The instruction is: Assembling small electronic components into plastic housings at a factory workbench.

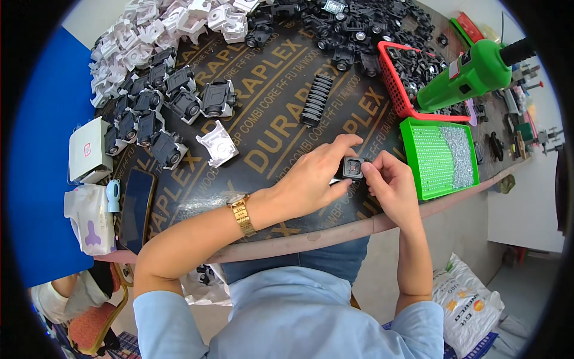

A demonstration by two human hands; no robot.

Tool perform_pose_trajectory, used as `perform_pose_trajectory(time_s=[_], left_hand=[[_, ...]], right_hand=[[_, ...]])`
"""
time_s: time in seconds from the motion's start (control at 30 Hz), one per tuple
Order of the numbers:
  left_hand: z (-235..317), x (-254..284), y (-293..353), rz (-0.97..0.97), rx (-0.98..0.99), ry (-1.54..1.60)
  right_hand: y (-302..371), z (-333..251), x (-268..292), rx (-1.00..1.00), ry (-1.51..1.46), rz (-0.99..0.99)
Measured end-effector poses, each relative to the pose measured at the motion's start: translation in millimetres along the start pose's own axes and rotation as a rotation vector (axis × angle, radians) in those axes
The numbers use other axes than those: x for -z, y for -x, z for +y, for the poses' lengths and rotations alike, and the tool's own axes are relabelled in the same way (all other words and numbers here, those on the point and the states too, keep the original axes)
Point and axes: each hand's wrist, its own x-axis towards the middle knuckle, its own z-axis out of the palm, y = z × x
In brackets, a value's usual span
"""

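Note:
Near the table's front edge, my left hand (314, 173) grips a small black square part (353, 168) between thumb and fingers. The part's face has a light rim around a dark recess. Closed in a pinch, my right hand (393, 184) has its thumb and forefinger at the part's right edge; whatever lies between those fingertips is too small to make out. Beyond my hands lies a row of stacked black ribbed parts (317, 100). A single white plastic bracket (217, 143) sits farther left, beside several black-and-white assembled units (217, 99).
A green tray (423, 192) of small screws stands right of my hands. Behind it are a red basket (391, 78) of black parts and a green power screwdriver (466, 75). White parts (149, 36) and black parts (371, 27) are heaped far back. A phone (137, 206) lies left.

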Motion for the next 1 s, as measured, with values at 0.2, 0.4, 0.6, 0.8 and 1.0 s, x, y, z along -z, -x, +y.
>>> perform_pose_trajectory(time_s=[0.2, 0.4, 0.6, 0.8, 1.0], left_hand=[[-4, -3, -7, -0.017, -0.008, -0.043], [-8, -4, -10, -0.012, -0.026, -0.021], [2, -8, -5, 0.031, -0.054, -0.073], [26, 64, 54, 0.198, -0.129, -0.594], [9, 112, 102, 0.386, 0.224, -0.637]], right_hand=[[-5, -2, 0, 0.053, -0.247, 0.001], [-7, -7, 4, 0.174, -0.032, -0.013], [6, -11, 9, 0.284, -0.065, 0.103], [11, -30, -4, 0.343, -0.022, 0.121], [1, -54, -36, 0.585, 0.109, 0.050]])
